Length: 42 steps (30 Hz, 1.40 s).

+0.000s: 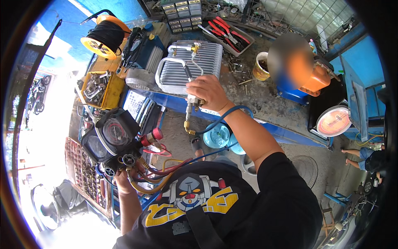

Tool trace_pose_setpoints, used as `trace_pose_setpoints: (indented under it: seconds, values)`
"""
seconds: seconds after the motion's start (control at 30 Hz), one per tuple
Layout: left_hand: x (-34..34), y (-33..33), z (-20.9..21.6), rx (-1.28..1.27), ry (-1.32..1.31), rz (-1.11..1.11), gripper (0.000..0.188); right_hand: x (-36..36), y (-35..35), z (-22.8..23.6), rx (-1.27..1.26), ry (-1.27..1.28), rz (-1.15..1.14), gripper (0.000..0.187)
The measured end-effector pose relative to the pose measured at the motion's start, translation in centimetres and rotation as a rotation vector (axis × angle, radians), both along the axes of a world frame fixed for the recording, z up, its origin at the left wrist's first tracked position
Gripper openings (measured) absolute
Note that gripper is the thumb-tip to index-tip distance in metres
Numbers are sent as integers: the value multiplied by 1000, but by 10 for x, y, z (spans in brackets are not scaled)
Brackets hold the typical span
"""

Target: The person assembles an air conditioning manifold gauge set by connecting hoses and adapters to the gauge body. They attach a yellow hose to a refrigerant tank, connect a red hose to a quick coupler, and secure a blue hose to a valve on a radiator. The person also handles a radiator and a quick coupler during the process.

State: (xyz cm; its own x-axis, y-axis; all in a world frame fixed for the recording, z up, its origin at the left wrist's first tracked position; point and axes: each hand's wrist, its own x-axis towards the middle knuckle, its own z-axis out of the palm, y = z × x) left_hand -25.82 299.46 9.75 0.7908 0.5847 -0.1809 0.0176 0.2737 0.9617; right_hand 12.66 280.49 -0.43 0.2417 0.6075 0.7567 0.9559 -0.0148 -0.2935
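My right hand [207, 92] is closed around a metal pipe fitting at the front of a silver finned evaporator coil [192, 62] on the bench. Below that hand hangs a brass coupler [189, 126], joined to a blue hose [232, 112] that loops behind my wrist. At the lower left, my left hand [123, 181] grips the underside of a black manifold gauge set [110, 137] with two round dials and black knobs; some of its fingers are hidden. Red, yellow and blue hoses [166, 172] run from the set across my front.
A yellow bin of metal parts [99, 89], an orange cable reel [105, 37], a tray of red-handled pliers [228, 35] and a tub [261, 68] surround the coil. Light-blue cylinders [216, 136] stand below the bench edge. A round-faced scale [333, 121] is at right.
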Motion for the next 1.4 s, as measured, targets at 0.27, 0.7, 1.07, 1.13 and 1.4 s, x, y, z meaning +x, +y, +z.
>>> trace_pose_setpoints:
  seconds: [0.27,0.7,1.07,1.13,1.4]
  values:
    - [-5,-5,-8,-26,56,84,39,-23,-10,-53,-9,197,-361,88]
    - [73,-19,-6,204,6,-266,30,-148,-81,-123,-1144,1384,422,60]
    - [180,-99,34,48,40,-623,36,-109,-139,45,-193,1578,715,54]
    - [189,-120,33,74,54,-592,38,-116,-133,52,20,1608,746,55]
    - [210,-162,15,-198,209,-762,27,-139,-157,48,575,2029,484,23]
